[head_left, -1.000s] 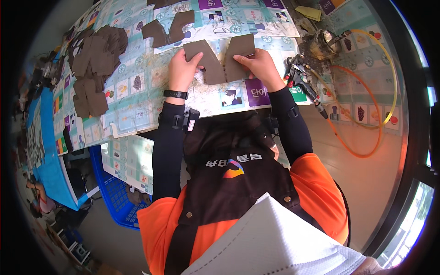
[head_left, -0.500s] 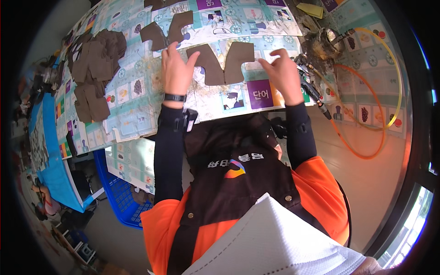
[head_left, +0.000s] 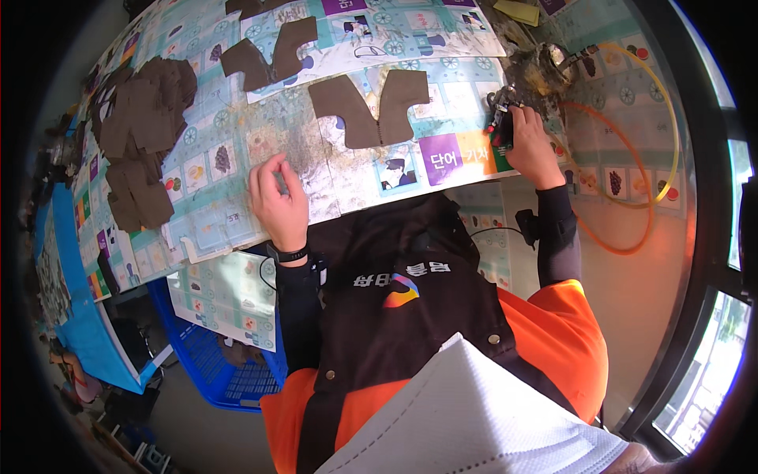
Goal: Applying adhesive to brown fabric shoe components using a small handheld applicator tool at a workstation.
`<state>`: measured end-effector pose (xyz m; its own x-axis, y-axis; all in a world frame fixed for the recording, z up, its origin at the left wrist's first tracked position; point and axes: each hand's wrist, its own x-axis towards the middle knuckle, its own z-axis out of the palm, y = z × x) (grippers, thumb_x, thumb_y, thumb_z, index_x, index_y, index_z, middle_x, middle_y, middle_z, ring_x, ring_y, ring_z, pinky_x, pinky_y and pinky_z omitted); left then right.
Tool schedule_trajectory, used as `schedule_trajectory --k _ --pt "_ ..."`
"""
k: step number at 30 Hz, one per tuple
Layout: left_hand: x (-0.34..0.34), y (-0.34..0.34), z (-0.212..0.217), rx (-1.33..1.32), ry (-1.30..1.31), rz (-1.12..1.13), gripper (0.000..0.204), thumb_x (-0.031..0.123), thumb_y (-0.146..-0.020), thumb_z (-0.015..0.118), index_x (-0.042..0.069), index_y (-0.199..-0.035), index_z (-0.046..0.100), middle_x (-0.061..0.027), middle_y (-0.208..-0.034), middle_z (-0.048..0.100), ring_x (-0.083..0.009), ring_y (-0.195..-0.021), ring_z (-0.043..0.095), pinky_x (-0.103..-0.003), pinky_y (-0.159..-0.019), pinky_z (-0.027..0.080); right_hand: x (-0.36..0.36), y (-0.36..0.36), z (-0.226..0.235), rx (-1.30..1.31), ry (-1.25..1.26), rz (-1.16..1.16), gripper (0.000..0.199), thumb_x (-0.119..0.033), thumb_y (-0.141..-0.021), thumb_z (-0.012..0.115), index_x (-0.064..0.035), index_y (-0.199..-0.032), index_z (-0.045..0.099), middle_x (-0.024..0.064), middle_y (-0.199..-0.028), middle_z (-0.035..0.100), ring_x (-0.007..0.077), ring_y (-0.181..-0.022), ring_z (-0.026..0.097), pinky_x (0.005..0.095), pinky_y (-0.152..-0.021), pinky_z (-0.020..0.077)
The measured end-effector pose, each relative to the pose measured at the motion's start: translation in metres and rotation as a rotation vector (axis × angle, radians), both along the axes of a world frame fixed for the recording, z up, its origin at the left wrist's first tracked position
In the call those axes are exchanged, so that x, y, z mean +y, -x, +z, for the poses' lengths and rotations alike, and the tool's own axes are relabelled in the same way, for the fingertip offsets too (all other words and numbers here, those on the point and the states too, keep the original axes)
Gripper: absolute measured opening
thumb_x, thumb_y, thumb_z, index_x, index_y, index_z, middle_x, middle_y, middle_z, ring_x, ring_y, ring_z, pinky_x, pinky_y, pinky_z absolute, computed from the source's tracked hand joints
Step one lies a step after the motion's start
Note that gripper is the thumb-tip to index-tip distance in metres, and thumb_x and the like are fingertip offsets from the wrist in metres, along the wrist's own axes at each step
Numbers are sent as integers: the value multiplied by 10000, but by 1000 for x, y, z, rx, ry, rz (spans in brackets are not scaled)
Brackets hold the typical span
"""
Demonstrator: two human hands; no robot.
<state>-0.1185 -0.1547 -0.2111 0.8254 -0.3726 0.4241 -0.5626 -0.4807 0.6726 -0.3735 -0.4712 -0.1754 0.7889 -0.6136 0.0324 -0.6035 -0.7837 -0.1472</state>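
Note:
At the table's right side my right hand (head_left: 535, 150) is closed round a dark spray gun (head_left: 505, 110) with hose fittings. My left hand (head_left: 280, 204) hovers over the near table edge, its fingers loosely bent and apart, with nothing in it. Between and beyond the hands lies a brown V-shaped fabric piece (head_left: 355, 118) with a seam down its middle, touched by neither hand. A similar brown piece (head_left: 260, 67) lies farther off to its left.
A heap of brown cut pieces (head_left: 150, 103) lies at the table's left. Right of the spray gun is a crusted metal pot (head_left: 545, 67); a yellow hose (head_left: 675, 118) and an orange hose (head_left: 649, 189) loop beside it. A blue basket (head_left: 217, 379) stands below the table.
My right hand has left the middle brown piece and taken hold of the spray gun at the right. My left hand has drawn back from the pieces toward the near edge.

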Motion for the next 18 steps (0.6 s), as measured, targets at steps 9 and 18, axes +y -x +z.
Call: schedule_trajectory --k 9,18 --pt "3 5 -1 -93 93 -78 117 8 -888 590 33 -983 652 -130 -926 639 -337 -861 619 -404 -743 495 16 -96 79 -203 -959 109 494 66 -663 495 0 -1133 633 12 -907 696 88 -752 588 220 -598 458" --pt "7 4 -10 -79 109 -116 128 3 -877 592 34 -983 657 -126 -905 647 -332 -837 624 -396 -722 500 23 -186 83 -26 -773 244 210 -133 -701 635 -37 -880 689 25 -770 674 108 -578 549 262 -484 406"
